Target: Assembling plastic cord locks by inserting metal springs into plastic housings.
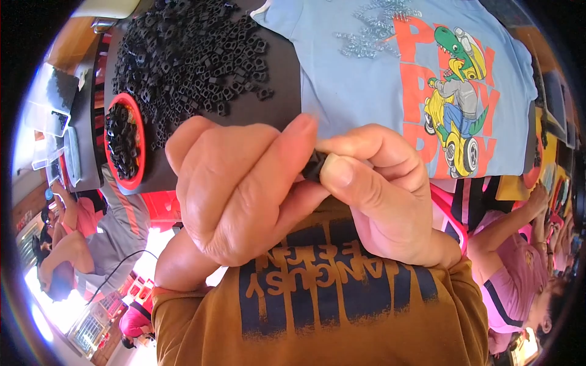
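Both hands, left (235, 189) and right (381, 189), pinch a mostly hidden small black part (314, 166).

Both hands are raised close to the camera and brought together at centre. Left hand (235, 189) is curled, thumb extended rightward, back of hand shown. Right hand (384, 195) is curled, thumb and index fingers (366, 141) pinched at the meeting point. A small black piece (314, 166) is gripped between both hands' fingertips. Forearms are mostly hidden.
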Tool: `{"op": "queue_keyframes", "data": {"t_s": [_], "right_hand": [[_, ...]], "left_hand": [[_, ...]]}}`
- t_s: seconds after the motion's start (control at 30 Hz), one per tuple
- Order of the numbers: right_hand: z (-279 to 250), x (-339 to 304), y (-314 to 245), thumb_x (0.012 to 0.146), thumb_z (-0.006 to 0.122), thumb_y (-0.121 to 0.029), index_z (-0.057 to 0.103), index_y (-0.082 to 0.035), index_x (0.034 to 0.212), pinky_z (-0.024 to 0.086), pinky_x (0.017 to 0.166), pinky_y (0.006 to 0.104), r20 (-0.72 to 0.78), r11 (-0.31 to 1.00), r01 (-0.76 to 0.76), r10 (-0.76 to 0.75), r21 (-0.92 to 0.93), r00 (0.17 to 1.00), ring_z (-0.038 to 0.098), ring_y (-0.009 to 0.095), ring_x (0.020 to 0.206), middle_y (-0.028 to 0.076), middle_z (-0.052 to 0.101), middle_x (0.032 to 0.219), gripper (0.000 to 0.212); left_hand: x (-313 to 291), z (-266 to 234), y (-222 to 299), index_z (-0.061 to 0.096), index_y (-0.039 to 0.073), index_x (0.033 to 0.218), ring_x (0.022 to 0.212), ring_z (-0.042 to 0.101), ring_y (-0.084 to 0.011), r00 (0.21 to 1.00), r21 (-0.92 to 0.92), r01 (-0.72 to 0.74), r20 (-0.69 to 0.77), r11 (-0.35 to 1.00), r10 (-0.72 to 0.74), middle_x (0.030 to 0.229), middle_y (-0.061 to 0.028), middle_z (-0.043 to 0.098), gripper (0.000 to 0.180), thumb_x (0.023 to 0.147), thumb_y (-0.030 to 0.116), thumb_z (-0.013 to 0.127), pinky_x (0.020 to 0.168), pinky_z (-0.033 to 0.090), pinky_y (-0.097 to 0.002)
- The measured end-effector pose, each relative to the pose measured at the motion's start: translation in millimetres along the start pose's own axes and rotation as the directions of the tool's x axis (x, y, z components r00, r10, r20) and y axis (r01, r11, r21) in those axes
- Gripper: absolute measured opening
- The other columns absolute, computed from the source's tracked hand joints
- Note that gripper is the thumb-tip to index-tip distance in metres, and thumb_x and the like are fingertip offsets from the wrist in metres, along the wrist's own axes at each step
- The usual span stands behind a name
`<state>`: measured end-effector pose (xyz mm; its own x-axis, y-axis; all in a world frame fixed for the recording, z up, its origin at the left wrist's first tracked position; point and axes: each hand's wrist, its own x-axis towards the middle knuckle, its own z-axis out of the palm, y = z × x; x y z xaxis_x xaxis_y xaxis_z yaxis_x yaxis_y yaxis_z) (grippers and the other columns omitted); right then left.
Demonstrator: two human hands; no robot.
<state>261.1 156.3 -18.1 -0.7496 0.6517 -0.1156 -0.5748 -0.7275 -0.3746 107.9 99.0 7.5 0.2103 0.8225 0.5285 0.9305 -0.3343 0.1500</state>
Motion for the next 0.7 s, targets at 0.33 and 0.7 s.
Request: {"op": "queue_keyframes", "data": {"t_s": [0.33,0.7], "right_hand": [[0,0,-17,0.096,0.049,-0.009,0.053,0.004,0.118,0.044,0.087,0.0235,-0.08,0.915,-0.095,0.069,-0.392,0.994,0.057,0.011,0.099,0.01,0.062,0.107,0.026],[-36,16,-27,0.083,0.06,0.001,0.062,0.001,0.094,0.047,0.065,0.0295,0.351,0.135,0.391,-0.247,-0.91,0.903,0.061,0.021,0.074,0.01,0.066,0.084,0.011]], "left_hand": [[20,2,-18,0.064,-0.002,0.099,0.063,0.055,-0.0186,0.997,-0.224,0.04,-0.053,0.974,-0.053,0.077,-0.0062,0.06,0.046,0.057,0.012,0.077,0.062,0.038,-0.0333],[140,17,-125,0.057,-0.001,0.119,0.075,0.042,-0.0046,0.826,-0.424,0.543,0.11,0.725,-0.553,0.08,0.006,0.042,0.04,0.085,0.021,0.062,0.068,0.037,-0.0195]]}}
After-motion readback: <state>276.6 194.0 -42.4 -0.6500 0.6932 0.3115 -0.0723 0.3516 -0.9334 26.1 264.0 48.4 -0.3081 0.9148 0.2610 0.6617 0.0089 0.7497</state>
